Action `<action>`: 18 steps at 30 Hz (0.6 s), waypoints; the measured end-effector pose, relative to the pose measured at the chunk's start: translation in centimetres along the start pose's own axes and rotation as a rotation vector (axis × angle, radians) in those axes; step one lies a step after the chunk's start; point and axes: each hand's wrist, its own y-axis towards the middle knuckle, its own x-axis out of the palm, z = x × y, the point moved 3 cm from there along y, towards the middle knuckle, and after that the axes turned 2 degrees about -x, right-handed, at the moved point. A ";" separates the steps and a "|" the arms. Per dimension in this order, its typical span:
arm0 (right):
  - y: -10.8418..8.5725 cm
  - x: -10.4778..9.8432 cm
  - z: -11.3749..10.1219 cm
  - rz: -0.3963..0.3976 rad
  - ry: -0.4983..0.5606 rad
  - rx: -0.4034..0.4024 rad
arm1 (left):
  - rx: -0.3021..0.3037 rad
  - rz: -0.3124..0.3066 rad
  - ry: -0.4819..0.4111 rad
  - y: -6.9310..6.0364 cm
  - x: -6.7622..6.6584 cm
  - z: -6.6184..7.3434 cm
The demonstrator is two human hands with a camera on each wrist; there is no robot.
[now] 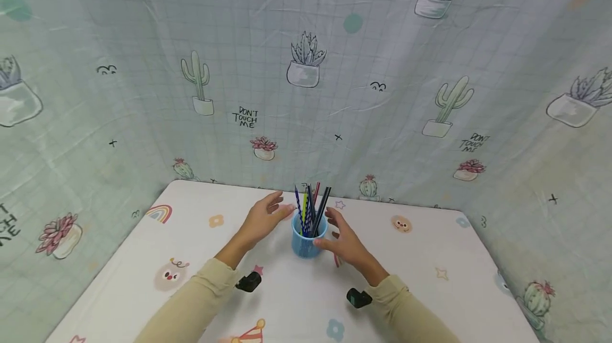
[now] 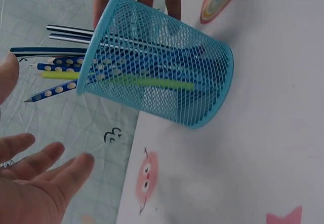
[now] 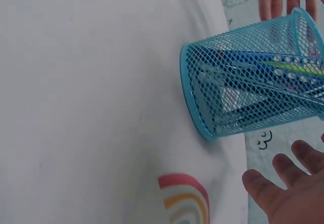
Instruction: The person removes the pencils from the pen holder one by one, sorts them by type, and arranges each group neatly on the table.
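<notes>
A light-blue mesh pencil cup [image 1: 306, 247] stands upright on the table, filled with several pencils [image 1: 311, 210]. Some are dark blue with white dots, one is yellow-green, one red, others dark with pale stripes. To the cup's left is my left hand [image 1: 262, 220], fingers spread and relaxed, holding nothing. My right hand [image 1: 349, 243] is on the other side, its fingers loosely bent around air, the thumb overlapping the cup's edge in the head view. In the right wrist view a gap shows between these fingers [image 3: 263, 186] and the mesh; whether the thumb touches is unclear.
A white table [image 1: 406, 279] with printed rainbows, flowers and smiling faces lies under the cup. Behind and at both sides hangs a pale green curtain [image 1: 229, 24] with cactus prints. A small black camera [image 1: 249, 282] sits at the left wrist, another camera [image 1: 358, 298] at the right.
</notes>
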 end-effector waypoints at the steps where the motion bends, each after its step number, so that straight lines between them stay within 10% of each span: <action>1: 0.1 0.1 -0.1 0.008 0.016 0.000 | 0.007 0.009 -0.040 0.2 0.2 0.0; 9: 0.9 1.7 0.5 0.031 0.120 0.010 | 0.023 0.036 -0.306 1.2 1.5 -0.3; 18: 1.5 2.3 0.8 0.078 0.137 -0.007 | 0.004 0.087 -0.357 2.8 2.3 0.5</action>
